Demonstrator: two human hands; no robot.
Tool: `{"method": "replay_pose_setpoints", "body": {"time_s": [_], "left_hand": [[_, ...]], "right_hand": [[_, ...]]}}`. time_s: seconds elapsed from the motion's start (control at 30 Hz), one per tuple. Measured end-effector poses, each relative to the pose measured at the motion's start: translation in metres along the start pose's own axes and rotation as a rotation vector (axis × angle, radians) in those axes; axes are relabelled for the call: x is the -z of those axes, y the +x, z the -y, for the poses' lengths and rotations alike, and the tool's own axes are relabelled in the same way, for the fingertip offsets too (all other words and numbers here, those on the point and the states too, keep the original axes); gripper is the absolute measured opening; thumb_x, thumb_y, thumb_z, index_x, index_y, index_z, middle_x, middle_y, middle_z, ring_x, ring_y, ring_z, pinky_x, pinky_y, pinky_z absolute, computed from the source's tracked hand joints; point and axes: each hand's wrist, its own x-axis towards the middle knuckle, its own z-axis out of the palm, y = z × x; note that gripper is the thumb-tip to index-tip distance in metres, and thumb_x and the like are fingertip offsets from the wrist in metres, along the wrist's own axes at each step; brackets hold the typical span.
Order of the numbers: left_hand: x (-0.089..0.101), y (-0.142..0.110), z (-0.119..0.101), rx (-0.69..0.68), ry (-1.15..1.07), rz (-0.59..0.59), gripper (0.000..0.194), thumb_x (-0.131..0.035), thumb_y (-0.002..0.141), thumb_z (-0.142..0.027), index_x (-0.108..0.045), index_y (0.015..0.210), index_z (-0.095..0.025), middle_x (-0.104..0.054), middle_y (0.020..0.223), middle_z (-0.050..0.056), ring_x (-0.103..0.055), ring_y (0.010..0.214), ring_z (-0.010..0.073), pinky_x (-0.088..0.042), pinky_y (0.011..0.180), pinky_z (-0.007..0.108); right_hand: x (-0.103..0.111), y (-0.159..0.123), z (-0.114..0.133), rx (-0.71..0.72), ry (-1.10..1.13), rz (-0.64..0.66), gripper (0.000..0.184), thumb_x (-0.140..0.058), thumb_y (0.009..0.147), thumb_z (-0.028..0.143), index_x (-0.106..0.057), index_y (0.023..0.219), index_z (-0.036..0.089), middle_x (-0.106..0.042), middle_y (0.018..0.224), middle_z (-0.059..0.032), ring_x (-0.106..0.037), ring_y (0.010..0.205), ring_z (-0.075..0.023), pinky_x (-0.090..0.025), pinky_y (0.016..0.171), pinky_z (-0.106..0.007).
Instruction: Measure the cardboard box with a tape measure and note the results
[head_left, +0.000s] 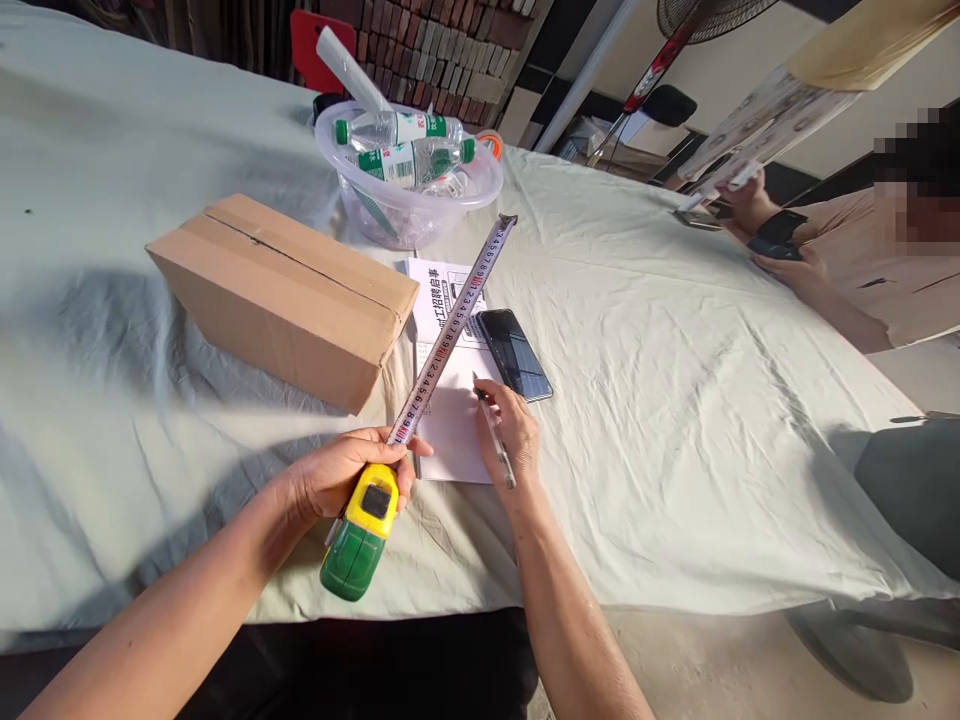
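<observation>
My left hand (352, 468) grips a yellow and green tape measure (361, 535) near the table's front edge. Its metal blade (450, 335) is pulled out and slants up to the right, over a sheet of printed paper (457, 430). In my right hand (514, 430) is a pen (495, 435), its tip close to the paper. A black smartphone (516, 355) lies just above my right hand, partly on the paper's edge. Left of the paper stands a closed cardboard box (285, 300).
Behind the paper, a translucent plastic basin (480, 195) holds plastic bottles (397, 127) and a white roll. A pale cloth (675, 450) covers the table. At the right, another person (795, 250) sits with a dark device in hand. A fan (705, 15) stands at the back.
</observation>
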Motion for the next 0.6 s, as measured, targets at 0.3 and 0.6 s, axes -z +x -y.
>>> {"method": "replay_pose_setpoints", "body": {"time_s": [0.3, 0.6], "left_hand": [[-0.001, -0.013, 0.003, -0.021, 0.153, 0.130, 0.016, -0.062, 0.084, -0.030, -0.064, 0.084, -0.014, -0.060, 0.061, 0.004, -0.058, 0.053, 0.0152, -0.043, 0.050, 0.024], [-0.006, -0.042, 0.011, -0.019, 0.188, 0.414, 0.022, -0.068, 0.072, -0.031, -0.072, 0.073, -0.009, -0.058, 0.053, 0.006, -0.053, 0.046, 0.0160, -0.037, 0.049, 0.028]], "right_hand": [[-0.003, 0.000, -0.016, 0.125, -0.089, -0.055, 0.046, -0.041, 0.082, 0.011, -0.062, 0.122, 0.018, -0.066, 0.121, -0.0132, -0.062, 0.109, -0.0251, -0.050, 0.096, -0.048], [-0.005, 0.006, 0.047, 0.236, 0.223, 0.278, 0.110, -0.079, 0.071, 0.046, -0.011, 0.156, 0.025, -0.032, 0.155, -0.0181, -0.042, 0.137, -0.0362, -0.042, 0.108, -0.055]]}}
